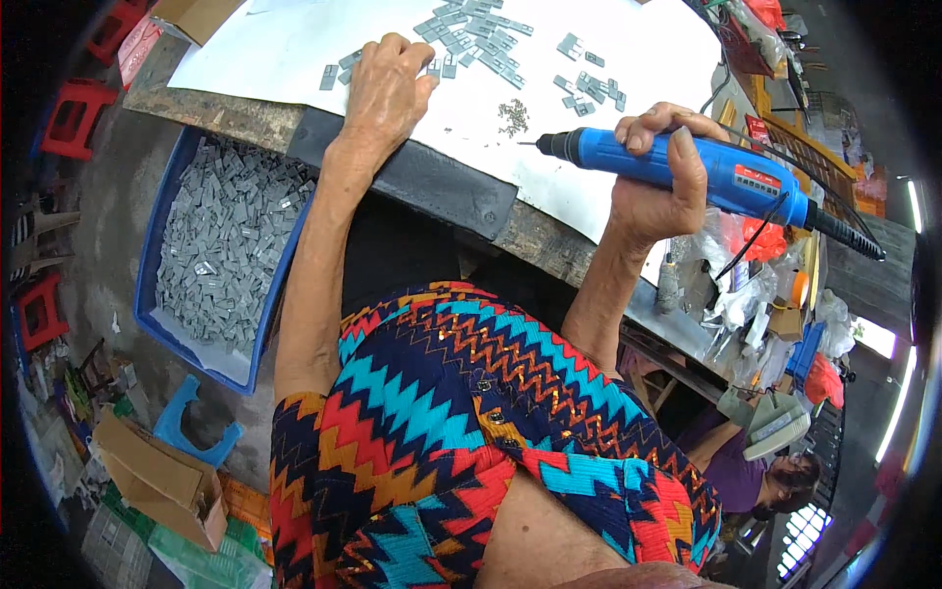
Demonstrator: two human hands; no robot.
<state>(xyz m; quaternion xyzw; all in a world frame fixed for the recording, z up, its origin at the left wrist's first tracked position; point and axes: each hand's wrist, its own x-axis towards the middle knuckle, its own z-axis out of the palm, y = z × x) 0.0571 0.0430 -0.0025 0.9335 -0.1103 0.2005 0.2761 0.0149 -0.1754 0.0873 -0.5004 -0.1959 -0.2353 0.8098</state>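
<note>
1. Head view: left hand [386,88] resting palm down on the white worktop [628,49], fingers spread loosely over small grey metal pieces [471,34], gripping nothing.
2. Right hand [653,187] wrapped tight around blue electric screwdriver [706,172], tip pointing left above the worktop.
3. Blue bin [147,285] of grey parts below, left.

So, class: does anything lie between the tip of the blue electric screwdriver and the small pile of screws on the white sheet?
Nothing visible. The screwdriver, gripped in the right hand, points at the screws across bare white sheet. The left hand rests off to the side among the grey parts.
</note>
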